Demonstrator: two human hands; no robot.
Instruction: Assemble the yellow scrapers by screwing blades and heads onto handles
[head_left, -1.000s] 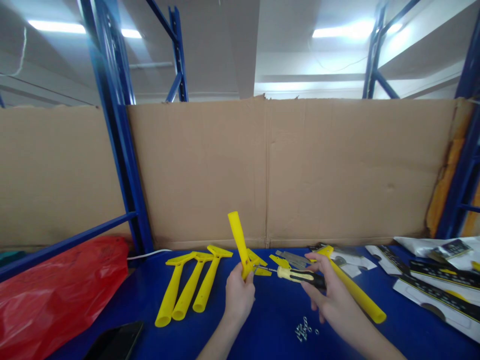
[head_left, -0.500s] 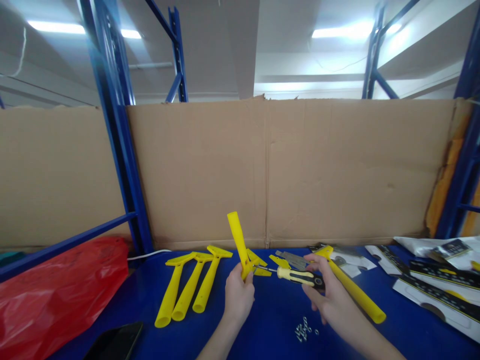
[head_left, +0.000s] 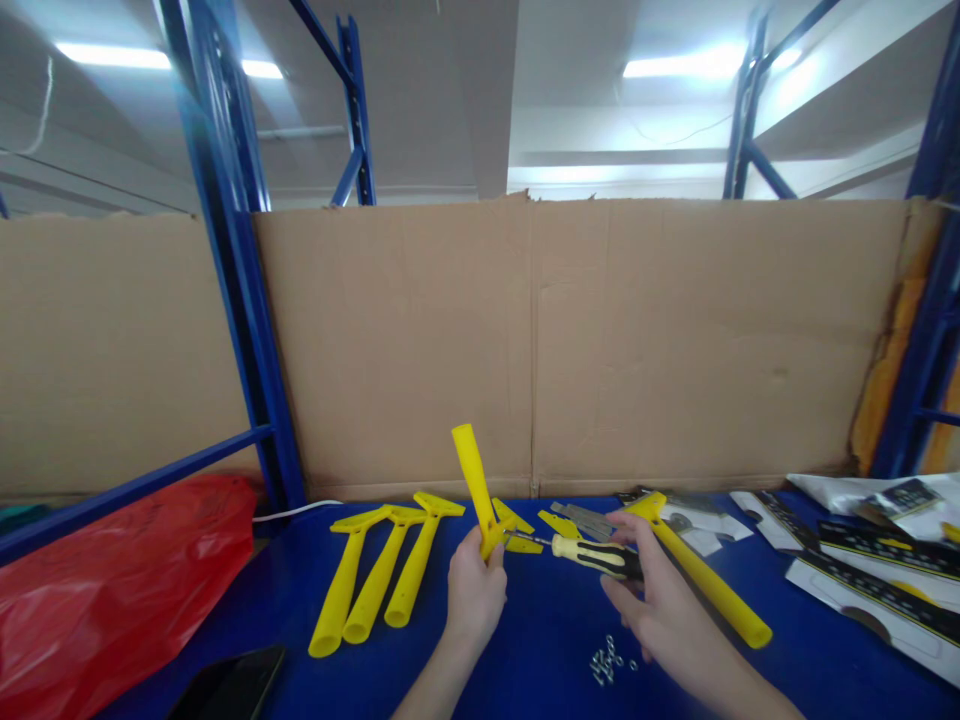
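Observation:
My left hand [head_left: 478,590] is closed round the head of a yellow scraper [head_left: 471,470], whose hollow handle points up. A screwdriver [head_left: 596,557] with a cream and black handle lies level, its tip at the scraper's head. The fingers of my right hand [head_left: 649,590] are at the back end of the screwdriver's handle, thumb below and forefinger above. Small yellow pieces [head_left: 560,524] and grey metal blades [head_left: 585,520] lie behind the screwdriver. A small heap of screws and nuts [head_left: 604,664] rests in front of it.
Three yellow scrapers [head_left: 411,570] lie left of my left hand, another yellow scraper [head_left: 716,585] beyond my right. A phone [head_left: 229,685] and red plastic bag [head_left: 127,590] are at the left. Packaged items [head_left: 885,600] lie right. Cardboard [head_left: 405,340] stands behind the blue table [head_left: 540,640].
The fingers of my right hand have shifted on the screwdriver's handle, which has turned about its length. My left hand and the scraper have moved very slightly left.

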